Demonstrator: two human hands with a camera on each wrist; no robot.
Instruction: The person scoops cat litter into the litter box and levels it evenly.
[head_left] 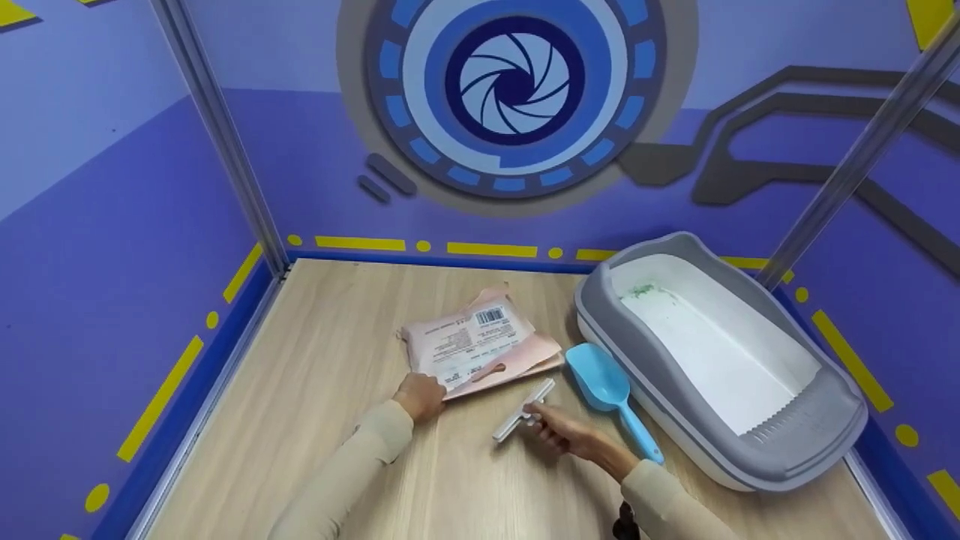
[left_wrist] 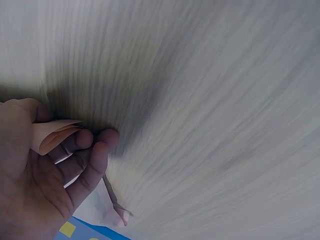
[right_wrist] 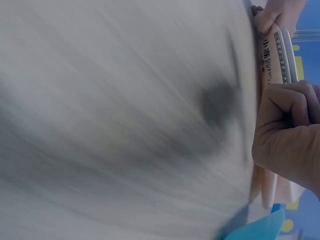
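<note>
A pink bag (head_left: 465,341) with a printed label and barcode lies on the table, its near edge creased. At that edge's left corner the left hand (head_left: 421,396) grips the bag; the left wrist view shows the pink film (left_wrist: 55,134) pinched between thumb and curled fingers of the left hand (left_wrist: 55,170). To the right of the bag's near edge, the right hand (head_left: 562,431) holds a long white clip (head_left: 523,411) by its middle. In the right wrist view, the right hand (right_wrist: 290,132) is curled round the clip (right_wrist: 286,55), with the bag behind it.
A light blue scoop (head_left: 604,382) lies right of the bag and clip. Beyond it stands a grey and white litter tray (head_left: 720,352) with a few green bits at its far end. Blue printed panels wall in the wooden table (head_left: 322,322) at the back and sides.
</note>
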